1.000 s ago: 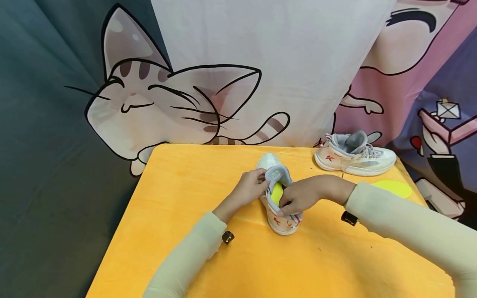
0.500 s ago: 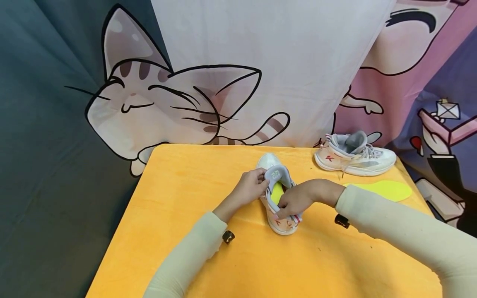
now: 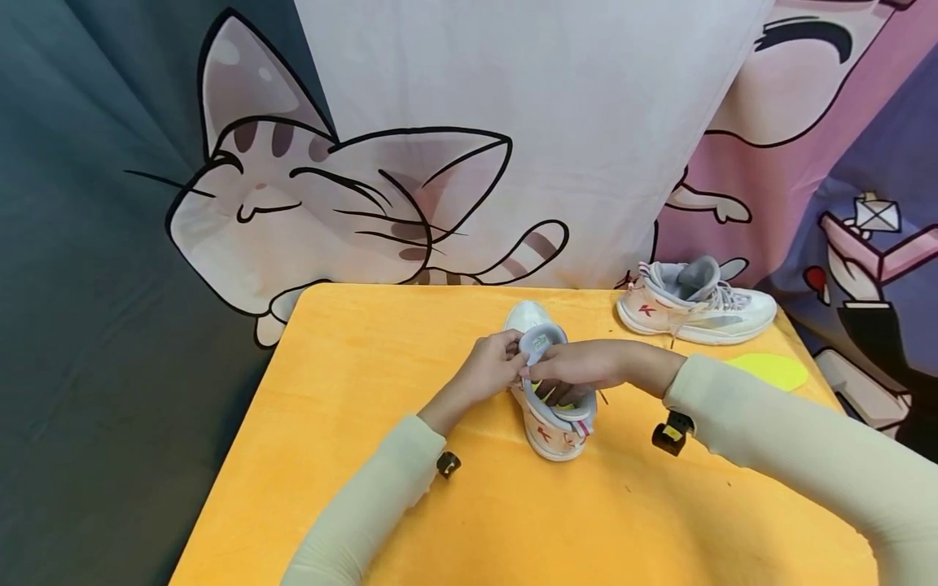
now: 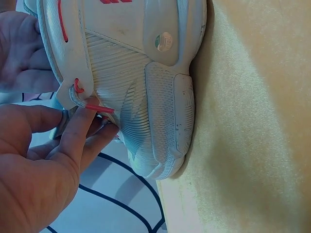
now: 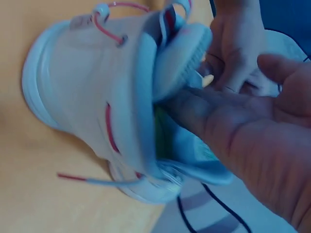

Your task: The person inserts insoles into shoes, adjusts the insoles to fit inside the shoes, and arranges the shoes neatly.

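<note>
The left hand (image 3: 489, 373) keeps its fingers pinched on the grey padded tongue of the white, pink-trimmed mesh sneaker (image 3: 551, 407) standing mid-worktop on the orange cloth-covered worktop (image 3: 352, 456), while the right hand (image 3: 579, 368), which half a second ago pressed on the yellow-green foam insole (image 3: 545, 392) from outside the collar, now has its straight fingers slid down inside the shoe, so the insole looks nearly seated. The head view alone shows the matching second sneaker (image 3: 696, 303) and a spare yellow-green insole (image 3: 769, 370) near the far right corner; the left wrist view shows the ribbed toe, and the right wrist view the fingers (image 5: 194, 114) passing under the tongue.
</note>
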Demonstrator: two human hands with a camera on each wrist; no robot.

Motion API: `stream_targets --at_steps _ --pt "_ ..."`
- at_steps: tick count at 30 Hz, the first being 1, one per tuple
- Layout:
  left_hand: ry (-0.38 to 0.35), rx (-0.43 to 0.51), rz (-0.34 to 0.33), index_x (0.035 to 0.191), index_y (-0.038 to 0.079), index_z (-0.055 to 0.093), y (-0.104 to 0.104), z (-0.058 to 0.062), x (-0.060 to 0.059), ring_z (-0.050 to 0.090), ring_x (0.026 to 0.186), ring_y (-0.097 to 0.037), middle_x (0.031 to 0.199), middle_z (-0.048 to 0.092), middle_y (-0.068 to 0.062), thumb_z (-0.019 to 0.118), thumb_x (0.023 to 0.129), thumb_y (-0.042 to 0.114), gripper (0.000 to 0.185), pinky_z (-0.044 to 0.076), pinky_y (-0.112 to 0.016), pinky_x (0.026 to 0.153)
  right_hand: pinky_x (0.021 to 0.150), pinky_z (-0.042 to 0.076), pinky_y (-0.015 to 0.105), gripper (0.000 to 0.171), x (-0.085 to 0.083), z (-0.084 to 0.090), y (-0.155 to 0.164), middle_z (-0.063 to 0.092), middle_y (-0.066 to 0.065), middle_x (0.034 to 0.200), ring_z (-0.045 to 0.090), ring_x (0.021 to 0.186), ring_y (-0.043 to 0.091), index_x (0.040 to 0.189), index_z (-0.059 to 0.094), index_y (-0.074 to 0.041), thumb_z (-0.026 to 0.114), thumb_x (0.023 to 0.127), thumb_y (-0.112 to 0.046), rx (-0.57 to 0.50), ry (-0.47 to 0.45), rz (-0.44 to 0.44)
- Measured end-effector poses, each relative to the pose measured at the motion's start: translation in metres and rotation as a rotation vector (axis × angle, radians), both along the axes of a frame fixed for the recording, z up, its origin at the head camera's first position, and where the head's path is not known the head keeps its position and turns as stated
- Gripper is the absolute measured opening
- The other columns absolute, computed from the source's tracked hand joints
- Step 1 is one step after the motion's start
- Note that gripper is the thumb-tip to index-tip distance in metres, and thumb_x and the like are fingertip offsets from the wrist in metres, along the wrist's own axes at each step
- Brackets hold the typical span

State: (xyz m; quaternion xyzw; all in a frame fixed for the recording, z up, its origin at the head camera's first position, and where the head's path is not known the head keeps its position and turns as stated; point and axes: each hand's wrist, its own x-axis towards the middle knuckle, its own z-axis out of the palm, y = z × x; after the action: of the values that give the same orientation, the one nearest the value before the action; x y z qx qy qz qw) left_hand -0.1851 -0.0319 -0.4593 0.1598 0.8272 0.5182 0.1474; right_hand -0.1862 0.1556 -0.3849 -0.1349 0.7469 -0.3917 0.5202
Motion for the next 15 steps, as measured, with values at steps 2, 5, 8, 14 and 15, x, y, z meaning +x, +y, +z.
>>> stream_targets --at_steps 2,5,8,14,15 --pt "-0.009 0.001 -0.001 0.129 0.003 0.065 0.0 0.0 0.0 0.062 0.066 -0.009 0.098 0.073 -0.007 0.058 0.105 0.011 0.026 0.05 -0.021 0.052 0.102 0.052 0.042 0.048 0.0 -0.005 -0.003 0.06 0.02 0.128 0.061 0.115 0.028 0.137 0.046 0.007 0.045 0.11 -0.032 -0.032 -0.078 -0.063" --pt "0.003 -0.014 0.003 0.13 0.003 0.065 0.0 0.001 0.0 0.062 0.067 -0.009 0.1 0.074 -0.008 0.058 0.105 0.011 0.027 0.051 -0.021 0.053 0.092 0.05 0.035 0.041 0.001 -0.012 -0.007 0.058 0.015 0.116 0.057 0.104 0.023 0.131 0.049 0.007 0.045 0.109 -0.027 -0.055 -0.104 -0.098" --pt "0.017 -0.031 0.012 0.13 0.002 0.065 0.0 0.001 0.0 0.063 0.068 -0.009 0.104 0.074 -0.01 0.059 0.105 0.01 0.027 0.052 -0.021 0.054 0.109 0.044 0.041 0.043 0.003 -0.021 -0.01 0.052 0.018 0.136 0.049 0.125 0.026 0.138 0.044 0.008 0.044 0.11 -0.024 -0.081 -0.09 -0.068" --pt "0.035 -0.041 0.007 0.13 0.002 0.065 0.0 0.0 0.0 0.065 0.075 -0.01 0.11 0.075 -0.012 0.059 0.105 0.01 0.027 0.052 -0.021 0.057 0.122 0.029 0.044 0.049 0.0 -0.028 -0.009 0.036 0.022 0.154 0.035 0.14 0.025 0.142 0.042 0.01 0.043 0.11 -0.026 -0.054 -0.063 -0.013" --pt "0.034 -0.038 0.003 0.13 0.002 0.065 0.0 0.0 0.0 0.065 0.077 -0.01 0.111 0.075 -0.012 0.059 0.105 0.011 0.028 0.053 -0.02 0.058 0.119 0.033 0.042 0.048 -0.001 -0.026 -0.008 0.041 0.021 0.149 0.039 0.136 0.024 0.139 0.046 0.01 0.043 0.11 -0.028 -0.03 -0.022 0.009"
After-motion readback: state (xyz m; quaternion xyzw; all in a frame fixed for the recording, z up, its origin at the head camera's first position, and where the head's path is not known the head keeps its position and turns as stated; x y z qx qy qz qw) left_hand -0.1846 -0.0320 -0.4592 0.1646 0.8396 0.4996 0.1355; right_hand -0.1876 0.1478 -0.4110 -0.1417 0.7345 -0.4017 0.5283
